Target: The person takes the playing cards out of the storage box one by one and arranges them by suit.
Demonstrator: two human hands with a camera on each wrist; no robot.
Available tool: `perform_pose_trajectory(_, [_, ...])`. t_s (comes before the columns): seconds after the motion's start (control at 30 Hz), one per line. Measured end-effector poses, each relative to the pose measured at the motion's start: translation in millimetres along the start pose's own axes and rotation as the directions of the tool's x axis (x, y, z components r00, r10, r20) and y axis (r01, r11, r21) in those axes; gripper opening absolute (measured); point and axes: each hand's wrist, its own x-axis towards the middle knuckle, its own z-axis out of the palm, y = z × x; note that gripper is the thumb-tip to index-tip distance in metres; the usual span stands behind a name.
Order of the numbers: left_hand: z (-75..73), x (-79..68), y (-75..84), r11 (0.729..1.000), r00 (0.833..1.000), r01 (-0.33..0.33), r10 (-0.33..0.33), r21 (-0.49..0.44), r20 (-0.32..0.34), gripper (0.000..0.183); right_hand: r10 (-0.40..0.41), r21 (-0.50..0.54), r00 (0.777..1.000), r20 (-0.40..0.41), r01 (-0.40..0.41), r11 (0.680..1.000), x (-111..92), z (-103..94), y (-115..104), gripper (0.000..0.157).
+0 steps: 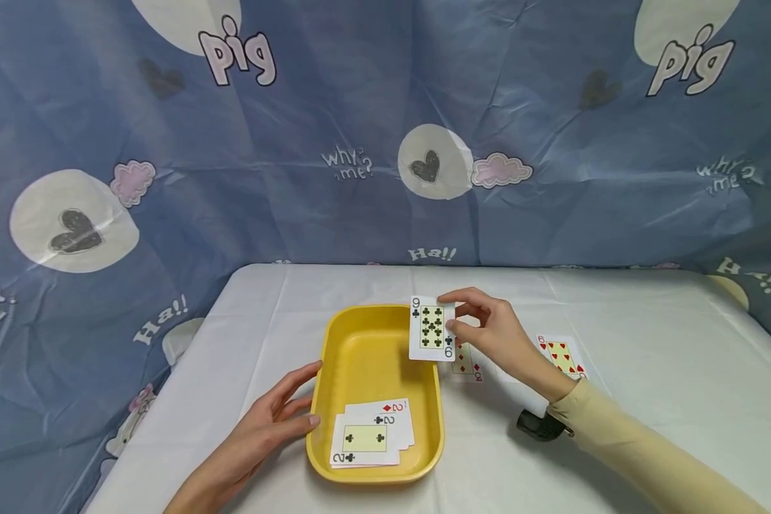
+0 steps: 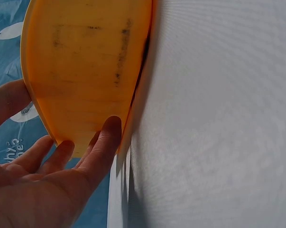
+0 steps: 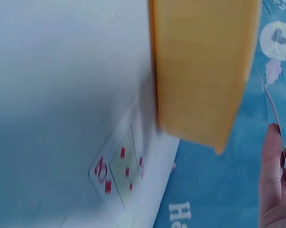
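My right hand [image 1: 488, 328] pinches a nine of clubs playing card [image 1: 432, 332] by its right edge, above the right rim of a yellow tray [image 1: 375, 350]. From the right wrist view, this card is nearly edge-on, and the fingers [image 3: 272, 166] hold its lower part. My left hand [image 1: 263, 428] touches the tray's left outer wall with its fingertips, the fingers spread and relaxed. Inside the near end of the tray lie overlapping playing cards, with a two of clubs [image 1: 364, 439] on top and a two of diamonds [image 1: 395, 408] partly covered.
Right of the tray, a diamonds card [image 1: 462, 365] lies on the white tablecloth [image 1: 668, 371], partly hidden by the held card. Beyond the right forearm is a six of hearts [image 1: 560, 355], partly covered. A black device [image 1: 541, 426] sits at the right wrist. Blue printed fabric [image 1: 360, 221] hangs behind.
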Motion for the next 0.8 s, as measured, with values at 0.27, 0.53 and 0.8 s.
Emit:
perform_pose_trajectory(0.27, [-1.6,-1.0,-0.2,1.000,1.000,-0.007,0.007,-0.001,0.005,0.071,0.004,-0.025,0.998,-0.056,-0.005,1.000,-11,-34.3,-1,0.039])
perform_pose_trajectory(0.53, [-0.5,0.0,-0.6,1.000,1.000,-0.001,0.001,0.000,0.012,0.071,-0.003,-0.022,0.995,-0.100,0.001,1.000,-25,-65.5,2,0.042])
perform_pose_trajectory(0.8, [0.3,0.5,0.4,1.000,1.000,0.008,-0.008,-0.003,-0.004,0.071,0.000,-0.117,0.991,-0.137,-0.016,0.993,-39,-96.9,6,0.043])
